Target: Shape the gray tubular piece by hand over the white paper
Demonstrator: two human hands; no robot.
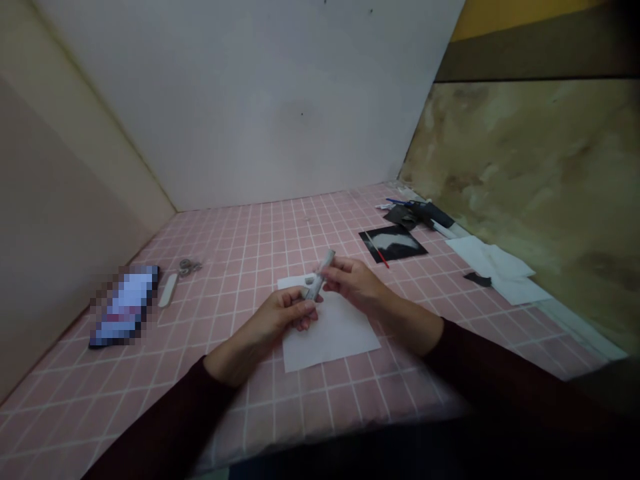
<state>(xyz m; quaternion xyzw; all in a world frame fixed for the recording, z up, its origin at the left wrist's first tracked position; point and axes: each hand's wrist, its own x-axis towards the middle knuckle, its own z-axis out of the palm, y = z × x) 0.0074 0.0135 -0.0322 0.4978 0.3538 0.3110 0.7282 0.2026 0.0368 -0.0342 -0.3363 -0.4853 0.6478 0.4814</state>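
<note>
Both of my hands are over a white sheet of paper [330, 340], holding a short, narrow, pale grey strip [320, 277] that slants up to the right. It could be folded paper or a small flat tube; its kind is not clear. The thumb and fingers of my left hand [290, 310] pinch its lower end. Nearer its top, my right hand [353, 280] grips it with the fingers bent. A small dark grey patch [309, 281] shows just left of the strip; I cannot tell what it is.
On the left are a blurred-out phone [125, 307], a pale flat stick [169, 291] and metal scissors [189, 267]. At right, a red thin stick [383, 257] crosses a black sheet with a white smear [400, 241]. White papers [495, 267] and black scraps [478, 279] lie by the wall.
</note>
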